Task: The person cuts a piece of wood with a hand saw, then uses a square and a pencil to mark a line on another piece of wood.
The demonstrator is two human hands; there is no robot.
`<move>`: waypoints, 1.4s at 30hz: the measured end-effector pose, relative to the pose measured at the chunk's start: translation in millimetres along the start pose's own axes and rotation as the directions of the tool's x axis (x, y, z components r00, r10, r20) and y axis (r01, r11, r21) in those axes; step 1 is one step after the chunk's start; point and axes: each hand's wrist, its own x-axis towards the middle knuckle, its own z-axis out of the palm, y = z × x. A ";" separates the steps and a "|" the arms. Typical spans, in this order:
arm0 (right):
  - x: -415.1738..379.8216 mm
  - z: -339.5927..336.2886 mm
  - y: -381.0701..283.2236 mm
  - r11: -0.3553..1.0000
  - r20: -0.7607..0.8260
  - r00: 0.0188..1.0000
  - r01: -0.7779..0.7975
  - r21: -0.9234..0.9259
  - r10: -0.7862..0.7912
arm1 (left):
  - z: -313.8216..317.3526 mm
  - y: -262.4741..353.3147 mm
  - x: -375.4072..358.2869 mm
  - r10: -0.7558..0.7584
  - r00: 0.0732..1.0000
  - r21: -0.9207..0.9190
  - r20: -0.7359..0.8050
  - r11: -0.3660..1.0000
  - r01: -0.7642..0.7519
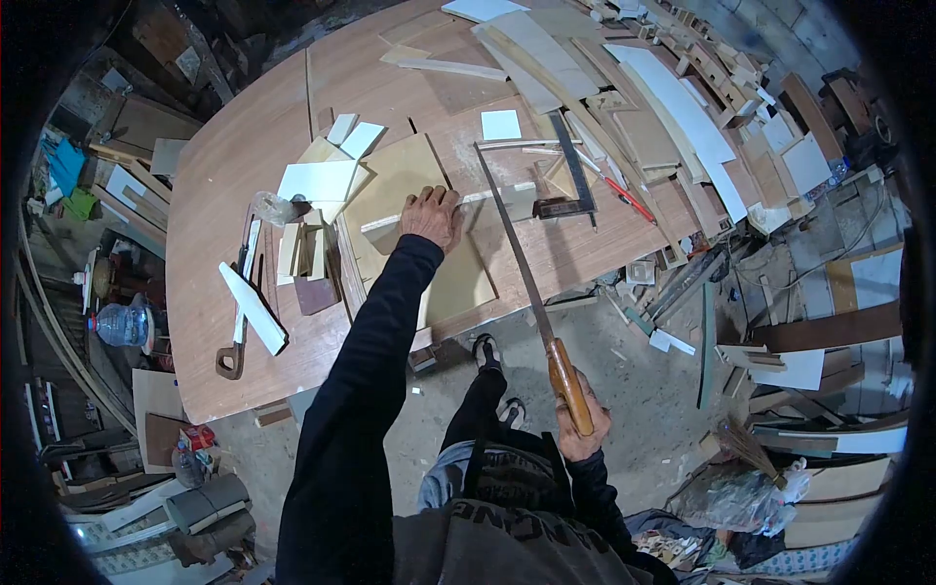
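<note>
My left hand (432, 216) is closed over the top edge of a narrow wooden board (382, 234) that stands on its edge on the table. Under that board lies a flat, pale yellowish panel (463, 278). My right hand (585, 424) grips the orange-brown wooden handle of a handsaw (525, 268). Its long blade runs away from me and overlaps the board to the right of my left hand. Just beyond the board's right end are a dark carpenter's square (575, 171) and a red pencil-like tool (629, 199).
White and wooden offcuts (317, 182) lie left of the panel, near a second handsaw (234, 336). Long boards and strips (546, 68) cover the wooden table's (214, 205) far right side. Scrap wood (673, 341) litters the floor, and a water bottle (122, 325) stands at left.
</note>
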 end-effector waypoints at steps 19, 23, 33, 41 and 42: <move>19.3 8.1 -8.1 0.994 0.107 0.991 0.085 -0.065 -0.077 | 62.7 -7.3 11.4 -0.437 0.894 -0.132 0.104 0.885 0.447; 20.8 7.1 -4.3 0.995 0.122 0.990 0.072 -0.061 -0.065 | 52.4 -2.8 6.6 -0.357 0.932 -0.032 0.058 0.933 0.359; 15.3 2.4 3.6 0.992 0.092 0.991 0.104 -0.078 -0.096 | 24.2 4.1 -27.2 -0.234 0.950 -0.036 0.206 0.969 0.246; 13.0 -6.8 -14.1 0.997 0.113 0.991 0.065 0.029 -0.068 | 34.8 -16.1 -24.0 0.043 0.922 0.084 0.384 0.993 -0.082; 12.6 -7.4 -15.1 0.996 0.104 0.991 0.085 -0.008 -0.084 | 35.6 -15.2 -25.6 0.043 0.923 0.088 0.383 0.993 -0.082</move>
